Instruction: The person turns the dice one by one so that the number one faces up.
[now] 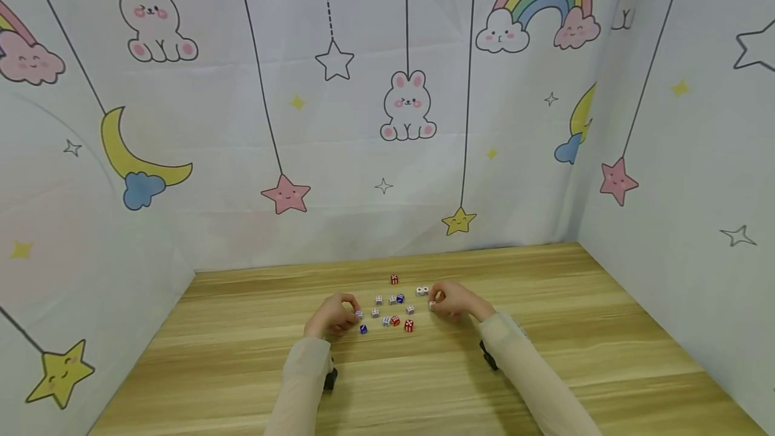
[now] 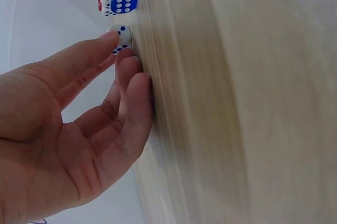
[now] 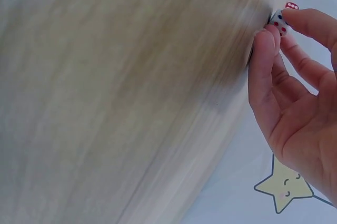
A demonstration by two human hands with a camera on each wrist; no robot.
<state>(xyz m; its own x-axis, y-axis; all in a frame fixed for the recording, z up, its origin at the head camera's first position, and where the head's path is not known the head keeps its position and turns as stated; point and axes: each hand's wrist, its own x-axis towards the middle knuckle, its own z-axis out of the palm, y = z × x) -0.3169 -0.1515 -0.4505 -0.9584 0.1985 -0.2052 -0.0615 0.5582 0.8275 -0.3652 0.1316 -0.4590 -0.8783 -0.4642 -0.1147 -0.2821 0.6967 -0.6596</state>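
In the head view, I take the middle of the group of dice (image 1: pixel 392 300) as the centre of the clock. At nine o'clock, the left hand (image 1: pixel 333 315) pinches a white die (image 1: pixel 359 315) between its thumb and fingers. At three o'clock, the right hand (image 1: pixel 458 300) pinches in the same way another white die (image 1: pixel 432 305) (the right wrist view shows blue and red spots on it). Whether these two held dice touch the table (image 1: pixel 393 389), I cannot tell. Between the hands, the other dice lie on the table: a red die (image 1: pixel 394 279) at twelve o'clock, a pair of white dice (image 1: pixel 419 291) at two, a blue die (image 1: pixel 363 329) at eight. Beyond them, also towards twelve o'clock, hangs a pale wall cloth (image 1: pixel 351 237) with printed rabbits and stars.
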